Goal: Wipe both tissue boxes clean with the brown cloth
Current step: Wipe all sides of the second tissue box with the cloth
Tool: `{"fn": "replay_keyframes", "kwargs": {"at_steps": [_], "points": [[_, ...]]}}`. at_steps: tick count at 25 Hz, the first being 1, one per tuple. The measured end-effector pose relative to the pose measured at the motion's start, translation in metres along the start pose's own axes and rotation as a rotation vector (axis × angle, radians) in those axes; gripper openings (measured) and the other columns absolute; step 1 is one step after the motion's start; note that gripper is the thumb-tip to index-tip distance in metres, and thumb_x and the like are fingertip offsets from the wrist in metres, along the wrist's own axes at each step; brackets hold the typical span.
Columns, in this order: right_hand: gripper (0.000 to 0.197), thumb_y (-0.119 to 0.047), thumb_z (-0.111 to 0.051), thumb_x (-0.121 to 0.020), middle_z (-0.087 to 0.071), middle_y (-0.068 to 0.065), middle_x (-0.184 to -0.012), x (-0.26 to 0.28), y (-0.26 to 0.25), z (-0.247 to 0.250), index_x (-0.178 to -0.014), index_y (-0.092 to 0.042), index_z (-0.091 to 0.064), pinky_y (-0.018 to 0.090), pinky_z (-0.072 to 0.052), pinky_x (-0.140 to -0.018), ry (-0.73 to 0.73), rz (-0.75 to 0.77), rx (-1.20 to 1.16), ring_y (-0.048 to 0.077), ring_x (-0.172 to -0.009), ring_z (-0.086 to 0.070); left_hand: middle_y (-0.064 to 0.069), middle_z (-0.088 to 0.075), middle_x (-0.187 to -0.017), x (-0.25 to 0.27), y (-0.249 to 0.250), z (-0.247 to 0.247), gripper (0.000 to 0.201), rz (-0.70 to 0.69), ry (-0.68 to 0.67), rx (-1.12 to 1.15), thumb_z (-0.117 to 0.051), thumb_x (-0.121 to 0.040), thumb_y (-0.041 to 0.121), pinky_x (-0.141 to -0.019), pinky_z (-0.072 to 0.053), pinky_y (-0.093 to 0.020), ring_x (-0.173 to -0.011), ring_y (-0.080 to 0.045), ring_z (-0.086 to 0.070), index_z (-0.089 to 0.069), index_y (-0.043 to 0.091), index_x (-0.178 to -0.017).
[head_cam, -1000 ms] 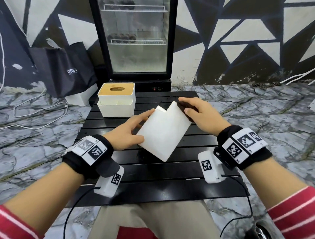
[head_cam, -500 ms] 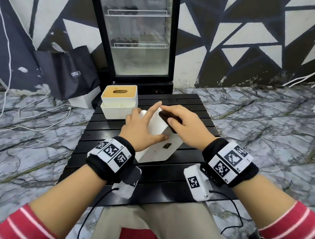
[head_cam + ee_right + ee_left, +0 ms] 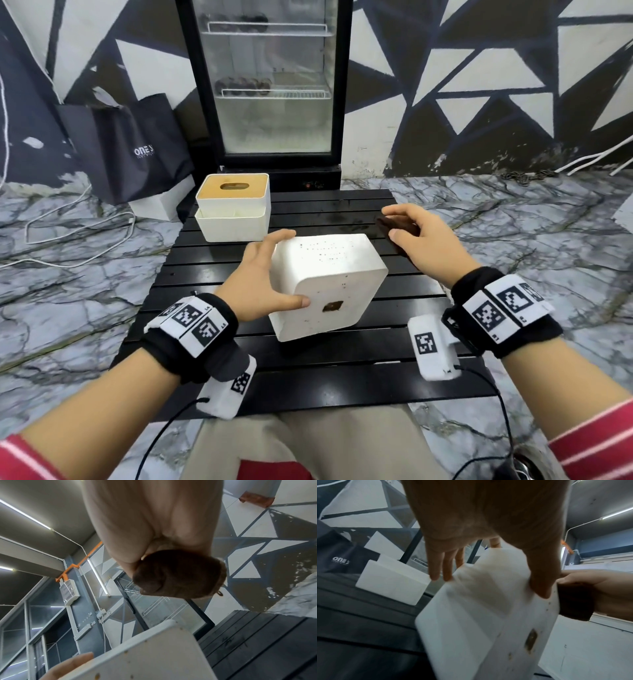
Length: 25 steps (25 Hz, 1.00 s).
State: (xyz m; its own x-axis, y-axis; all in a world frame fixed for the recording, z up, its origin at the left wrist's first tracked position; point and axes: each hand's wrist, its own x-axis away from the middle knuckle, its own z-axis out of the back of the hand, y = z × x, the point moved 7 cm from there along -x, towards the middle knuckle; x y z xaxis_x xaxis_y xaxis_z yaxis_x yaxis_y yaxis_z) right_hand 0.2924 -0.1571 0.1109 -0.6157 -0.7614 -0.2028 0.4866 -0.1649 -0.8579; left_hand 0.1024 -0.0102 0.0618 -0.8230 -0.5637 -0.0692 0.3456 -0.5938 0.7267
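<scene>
**The tipped box could slip**

The left hand [image 3: 263, 277] is curled round the left end of the plain white plastic tissue box [image 3: 329, 284]. Its thumb presses the near face and its fingers reach over the far edge. The box is turned up off its base, so one hand does all the holding. If that hand lets go a little, or the wipe pushes too hard, I think the box could slide and drop onto the black slatted table [image 3: 308, 373] under it.

This box is smooth and looks slippery. It has rounded corners. Its near face has small brown specks and one square brown patch, so it looks dirty there. Rows of tiny dots sit on its top face.

Beyond the left hand's fingertips stands the other tissue box, white with a tan wooden lid [image 3: 233, 205]. It is not touching the held box. It looks like it has not been wiped, though I cannot be sure.

The right hand [image 3: 421, 240] is just beside the right end of the held box, not touching it. Its fingers and thumb pinch the bunched-up dark brown cloth [image 3: 176, 574]. A loose pinch could let the cloth fall.
</scene>
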Motion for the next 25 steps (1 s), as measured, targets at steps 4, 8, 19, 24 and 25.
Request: {"fn": "replay_keyframes", "kwargs": {"at_steps": [4, 8, 19, 24, 25], "points": [[0.024, -0.002, -0.05, -0.086, -0.06, 0.003, -0.102, -0.003, 0.013, -0.009, -0.099, -0.022, -0.056, 0.02, -0.048, -0.068, 0.022, -0.047, -0.012, 0.017, -0.09, -0.058, 0.002, -0.037, -0.133, 0.0, -0.014, -0.017, 0.091, -0.001, -0.045, 0.12, -0.08, -0.042, 0.051, -0.105, -0.038, -0.036, -0.121, -0.015, -0.045, -0.023, 0.07, -0.11], [0.024, -0.003, -0.051, -0.085, -0.06, 0.004, -0.102, -0.004, 0.02, -0.019, -0.095, -0.024, -0.057, 0.014, -0.048, -0.057, 0.047, -0.031, 0.039, 0.012, -0.079, -0.058, 0.006, -0.036, -0.136, 0.0, -0.02, -0.028, 0.088, -0.02, -0.063, 0.172, -0.08, -0.042, 0.052, -0.106, -0.035, -0.031, -0.123, -0.008, -0.042, -0.026, 0.067, -0.11], [0.037, -0.016, -0.048, -0.091, -0.046, -0.003, -0.131, 0.019, 0.027, -0.036, -0.128, -0.021, -0.05, 0.026, -0.031, -0.103, 0.135, 0.077, 0.15, 0.016, -0.122, -0.04, 0.027, -0.044, -0.121, -0.019, -0.004, -0.03, 0.065, -0.082, -0.004, 0.224, -0.068, -0.05, 0.061, -0.104, -0.04, -0.031, -0.114, 0.004, -0.044, -0.044, 0.059, -0.111], [0.036, -0.015, -0.045, -0.091, -0.044, -0.003, -0.129, 0.016, 0.03, -0.037, -0.127, -0.021, -0.052, 0.027, -0.031, -0.103, 0.136, 0.076, 0.165, 0.018, -0.12, -0.04, 0.021, -0.047, -0.123, -0.022, -0.006, -0.033, 0.065, -0.06, -0.034, 0.335, -0.074, -0.048, 0.054, -0.102, -0.043, -0.034, -0.115, -0.003, -0.048, -0.052, 0.056, -0.109], [0.036, -0.014, -0.044, -0.091, -0.045, -0.002, -0.128, 0.008, 0.029, -0.039, -0.126, -0.02, -0.052, 0.029, -0.032, -0.104, 0.118, 0.074, 0.187, 0.02, -0.12, -0.041, 0.019, -0.047, -0.124, -0.023, -0.007, -0.034, 0.065, -0.057, -0.033, 0.353, -0.075, -0.048, 0.053, -0.102, -0.043, -0.036, -0.115, -0.005, -0.049, -0.053, 0.055, -0.109]]}}
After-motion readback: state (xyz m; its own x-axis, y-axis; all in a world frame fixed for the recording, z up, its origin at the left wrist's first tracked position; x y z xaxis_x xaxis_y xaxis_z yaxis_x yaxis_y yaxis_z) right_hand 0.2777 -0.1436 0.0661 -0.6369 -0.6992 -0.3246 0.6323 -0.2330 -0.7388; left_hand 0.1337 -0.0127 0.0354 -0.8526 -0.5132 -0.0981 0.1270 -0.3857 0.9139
